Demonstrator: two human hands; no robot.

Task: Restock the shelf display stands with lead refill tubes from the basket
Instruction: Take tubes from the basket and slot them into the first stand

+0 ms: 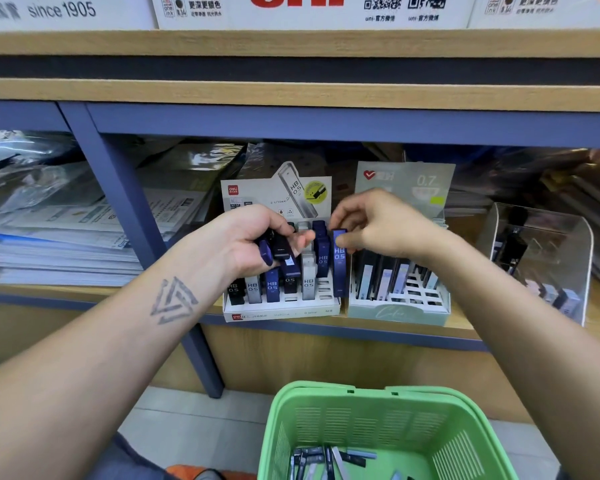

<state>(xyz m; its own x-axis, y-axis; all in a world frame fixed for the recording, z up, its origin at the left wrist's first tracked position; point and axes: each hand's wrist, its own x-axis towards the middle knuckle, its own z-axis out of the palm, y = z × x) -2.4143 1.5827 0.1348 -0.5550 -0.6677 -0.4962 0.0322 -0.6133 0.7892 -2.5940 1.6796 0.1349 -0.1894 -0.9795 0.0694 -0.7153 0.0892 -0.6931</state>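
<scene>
The green basket [378,427] sits lowest in the frame, nearest the camera, with a scatter of refill tubes [329,460] still lying in its bottom, so the stock is not used up.

Above it, at frame centre, the right hand [378,223] pinches one blue tube [339,261] by its top end and holds it upright over the right edge of the white stand [284,306], apparently so that it can drop straight down into a free slot there. The left hand [253,237] is curled round a small bundle of tubes [281,254], dark and blue, kept just beside the stand; this looks like a ready supply, saving a reach to the basket for each piece. The two hands are near one another but not touching.

The stand's front rows already hold HB 0.5 tubes, and its back card rises behind the hands. Just to its right stands a pale green stand [399,310] marked 0.7, partly filled, and further right a clear case [541,258] with more tubes. Stacked papers [59,244] fill the left bay. The left hand's bundle hides part of the white stand's slots, and the neighbouring tubes crowd the gap.
</scene>
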